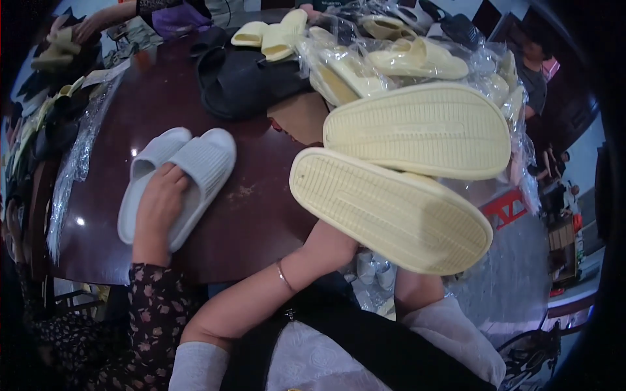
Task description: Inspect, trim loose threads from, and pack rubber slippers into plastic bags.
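A pair of pale yellow slippers is held up in front of me, soles facing me: one slipper [417, 130] behind, the other slipper [391, 212] nearer and tilted down to the right. My left hand [334, 244], with a bracelet at its wrist, grips the nearer slipper from below; its fingers are hidden. My right forearm [417, 290] rises behind the same slipper's right end, and that hand is out of sight behind the pair it supports. To the left, a co-worker's hand [163, 199] in a floral sleeve rests on a pair of grey slippers [208, 159] on the table.
Black slippers [244, 81] lie at the back of the dark red table [254, 208]. Yellow slippers [417, 58], some in clear plastic bags, are piled behind the held pair. Plastic film [88, 143] runs along the table's left edge. Other people stand around, and a red stool [507, 210] stands at right.
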A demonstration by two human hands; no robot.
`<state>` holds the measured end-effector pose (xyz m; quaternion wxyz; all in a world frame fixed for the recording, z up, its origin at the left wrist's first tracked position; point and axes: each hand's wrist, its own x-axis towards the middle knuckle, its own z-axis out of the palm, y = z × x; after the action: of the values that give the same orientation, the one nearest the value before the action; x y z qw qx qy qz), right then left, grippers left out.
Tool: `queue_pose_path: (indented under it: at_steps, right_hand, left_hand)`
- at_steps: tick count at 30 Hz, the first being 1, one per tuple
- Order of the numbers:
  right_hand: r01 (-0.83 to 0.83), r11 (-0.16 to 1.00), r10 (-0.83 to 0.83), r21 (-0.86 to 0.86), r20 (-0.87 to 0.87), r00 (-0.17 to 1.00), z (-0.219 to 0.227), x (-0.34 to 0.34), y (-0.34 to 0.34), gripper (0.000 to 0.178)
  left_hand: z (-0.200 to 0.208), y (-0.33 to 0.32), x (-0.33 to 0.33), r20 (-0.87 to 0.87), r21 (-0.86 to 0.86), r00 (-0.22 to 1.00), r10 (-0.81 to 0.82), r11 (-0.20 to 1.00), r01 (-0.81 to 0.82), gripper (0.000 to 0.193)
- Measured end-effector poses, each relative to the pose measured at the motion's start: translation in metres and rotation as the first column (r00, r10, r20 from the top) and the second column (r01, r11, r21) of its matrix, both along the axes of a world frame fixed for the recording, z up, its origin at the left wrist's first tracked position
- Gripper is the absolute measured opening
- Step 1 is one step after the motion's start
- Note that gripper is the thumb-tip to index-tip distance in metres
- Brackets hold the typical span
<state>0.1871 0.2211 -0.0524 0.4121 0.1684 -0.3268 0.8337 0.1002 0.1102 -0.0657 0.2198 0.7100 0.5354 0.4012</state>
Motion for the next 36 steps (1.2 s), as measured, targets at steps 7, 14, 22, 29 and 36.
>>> queue_pose_path:
  at_steps: [7, 14, 22, 29, 36]
  right_hand:
    - [0.032, 0.996, -0.013, -0.078, 0.234, 0.972, 0.026, 0.003, -0.024, 0.055]
    - [0.025, 0.975, 0.077, -0.223, 0.438, 0.896, 0.033, -0.031, -0.054, 0.056]
    - [-0.233, 0.951, 0.292, -0.203, 0.351, 0.89, 0.015, -0.065, -0.085, 0.049]
    - [-0.344, 0.911, 0.032, 0.228, 0.793, 0.609, -0.014, -0.052, -0.089, 0.038]
    - [-0.162, 0.76, -0.17, 0.629, 0.434, 0.885, -0.018, -0.064, -0.089, 0.059]
  left_hand:
    - [0.021, -0.06, -0.018, -0.08, 0.055, 0.997, 0.02, 0.998, -0.015, 0.063]
    - [0.047, -0.113, -0.039, 0.998, -0.014, 0.066, -0.007, 0.948, 0.317, 0.061]
    - [0.038, -0.149, -0.119, 0.983, -0.184, -0.042, 0.179, 0.948, -0.26, 0.048]
    - [0.032, -0.166, -0.148, 0.948, -0.23, 0.149, 0.28, 0.93, -0.288, 0.044]
    - [0.025, -0.168, -0.149, 0.963, -0.169, 0.152, 0.22, 0.941, -0.294, 0.047]
